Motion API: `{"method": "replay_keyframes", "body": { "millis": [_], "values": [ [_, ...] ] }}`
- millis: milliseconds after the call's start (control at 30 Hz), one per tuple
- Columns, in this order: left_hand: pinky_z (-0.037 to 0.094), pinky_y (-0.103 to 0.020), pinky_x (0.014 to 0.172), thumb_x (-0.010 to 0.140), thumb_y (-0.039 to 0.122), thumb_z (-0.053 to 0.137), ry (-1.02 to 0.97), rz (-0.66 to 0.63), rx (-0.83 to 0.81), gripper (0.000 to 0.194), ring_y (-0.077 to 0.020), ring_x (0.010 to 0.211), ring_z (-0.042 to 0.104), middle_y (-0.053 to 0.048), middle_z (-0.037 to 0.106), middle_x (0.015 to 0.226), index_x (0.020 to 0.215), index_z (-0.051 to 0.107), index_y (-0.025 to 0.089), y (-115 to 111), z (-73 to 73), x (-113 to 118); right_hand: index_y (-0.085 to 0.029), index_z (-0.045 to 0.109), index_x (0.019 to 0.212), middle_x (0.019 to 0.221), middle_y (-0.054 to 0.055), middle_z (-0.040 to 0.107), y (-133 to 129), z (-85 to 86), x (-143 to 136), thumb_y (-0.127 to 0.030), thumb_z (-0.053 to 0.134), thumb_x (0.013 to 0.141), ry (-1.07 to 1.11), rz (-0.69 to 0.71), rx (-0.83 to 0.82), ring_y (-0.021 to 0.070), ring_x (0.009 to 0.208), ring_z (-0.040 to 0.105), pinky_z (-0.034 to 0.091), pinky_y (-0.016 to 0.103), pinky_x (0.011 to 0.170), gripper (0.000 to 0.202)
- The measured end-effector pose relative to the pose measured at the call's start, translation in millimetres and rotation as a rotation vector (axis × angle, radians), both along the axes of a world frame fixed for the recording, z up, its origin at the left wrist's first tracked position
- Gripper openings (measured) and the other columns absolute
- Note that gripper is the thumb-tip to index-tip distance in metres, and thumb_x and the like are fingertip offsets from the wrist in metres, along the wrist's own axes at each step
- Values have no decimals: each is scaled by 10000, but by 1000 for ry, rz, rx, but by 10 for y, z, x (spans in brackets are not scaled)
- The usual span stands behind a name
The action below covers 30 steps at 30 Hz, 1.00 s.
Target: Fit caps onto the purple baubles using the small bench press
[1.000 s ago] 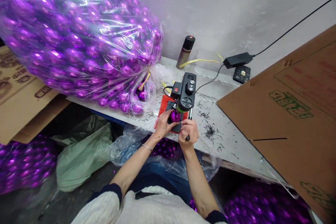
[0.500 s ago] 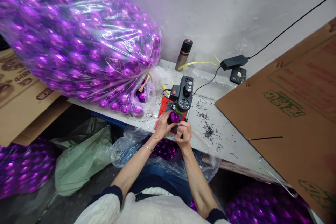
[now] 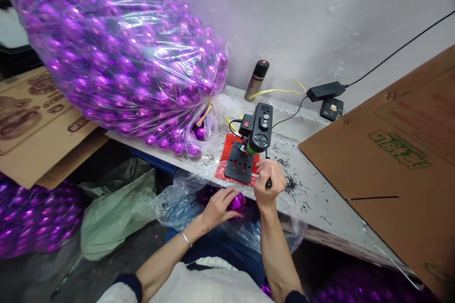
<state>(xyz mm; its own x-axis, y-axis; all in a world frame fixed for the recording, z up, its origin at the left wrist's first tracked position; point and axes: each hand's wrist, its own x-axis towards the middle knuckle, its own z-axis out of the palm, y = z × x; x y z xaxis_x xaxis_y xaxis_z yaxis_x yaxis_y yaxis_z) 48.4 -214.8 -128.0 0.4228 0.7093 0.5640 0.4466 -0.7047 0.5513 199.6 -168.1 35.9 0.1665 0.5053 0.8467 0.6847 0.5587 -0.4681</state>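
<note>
My left hand (image 3: 221, 208) is below the table's front edge, fingers and thumb curved around a shiny purple ball (image 3: 238, 202). Beneath it spreads a clear plastic bag (image 3: 174, 206) with more dark purple balls partly in view. My right hand (image 3: 269, 181) is a fist beside the right edge of a black device (image 3: 261, 128) on a stand. From that fist pokes the dark end of a tool (image 3: 268, 183); its exact kind is hidden by the fingers. Under the device lies a black slotted base plate (image 3: 239, 163) on a red sheet (image 3: 222, 165).
A large clear sack of purple balls (image 3: 117, 61) leans at the left. Behind the device stand a spray can (image 3: 256, 80) and a black power adapter (image 3: 326, 91). Dark shreds (image 3: 291, 182) litter the white table (image 3: 322, 199). A cardboard box (image 3: 391, 161) borders the right.
My left hand has drawn the purple ball from under the device's head down toward me, past the table edge. My right hand has moved slightly right, away from the ball. The view shifted a little.
</note>
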Motion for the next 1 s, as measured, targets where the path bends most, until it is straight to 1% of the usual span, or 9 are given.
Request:
{"method": "replay_keyframes", "body": {
  "millis": [100,200,267,333,433,533,633,867,1000],
  "values": [
    [627,-415,849,731,569,795,140,49,-64,771,-289,1031,718,-159,688,1182,1351,550,182,-285,-238,-38,-213,504,702,679,-1,589,-15,-114,6,-90,432,934,0,-6,14,129,667,596,449,275,636,272],
    [627,-353,804,760,573,772,25,105,-28,598,-248,959,728,-120,707,1066,1174,615,169,-197,-149,-28,-210,507,718,691,-3,588,-9,-165,24,-75,434,928,-2,4,5,126,676,596,447,271,646,261],
    [606,-303,800,889,481,688,-121,165,44,355,-197,892,718,-77,706,960,1068,621,181,77,127,-87,-210,507,721,690,-5,587,-4,-179,31,-77,438,926,-5,14,4,127,673,594,446,272,646,255],
    [580,-307,832,990,321,562,-215,344,99,162,-184,894,697,-77,695,941,1060,613,184,497,484,-232,-213,503,714,686,-4,586,-1,-187,29,-90,442,928,2,15,7,132,670,595,447,278,645,255],
    [516,-415,979,998,210,468,-94,577,21,218,-260,1084,652,-151,673,1105,1150,615,156,1247,918,-533,-219,497,700,684,0,586,-1,-191,16,-111,439,937,23,5,12,141,672,598,450,292,646,266],
    [506,-469,963,889,84,529,289,578,-214,295,-321,1076,637,-198,664,1094,1167,624,111,1844,1062,-739,-223,497,692,687,6,591,-1,-184,4,-119,439,941,13,0,18,146,665,596,450,302,637,276],
    [506,-464,963,774,-3,573,482,469,-292,445,-331,1098,622,-208,650,1175,1200,627,115,2136,1018,-753,-226,498,688,681,8,592,2,-175,2,-127,443,944,-10,6,27,147,654,593,447,306,626,280],
    [542,-402,911,764,51,641,442,429,-290,600,-297,1033,667,-233,562,1300,1354,540,92,2120,1068,-766,-223,496,710,677,7,586,8,-197,28,-122,428,952,-46,6,32,136,652,588,448,284,609,271],
    [540,-392,975,807,301,753,27,462,-209,642,-275,1129,649,-145,599,1319,1387,507,182,1697,1164,-930,-218,499,712,686,6,594,11,-208,30,-108,433,942,-57,13,38,131,655,585,447,274,608,263]
  ]
}}
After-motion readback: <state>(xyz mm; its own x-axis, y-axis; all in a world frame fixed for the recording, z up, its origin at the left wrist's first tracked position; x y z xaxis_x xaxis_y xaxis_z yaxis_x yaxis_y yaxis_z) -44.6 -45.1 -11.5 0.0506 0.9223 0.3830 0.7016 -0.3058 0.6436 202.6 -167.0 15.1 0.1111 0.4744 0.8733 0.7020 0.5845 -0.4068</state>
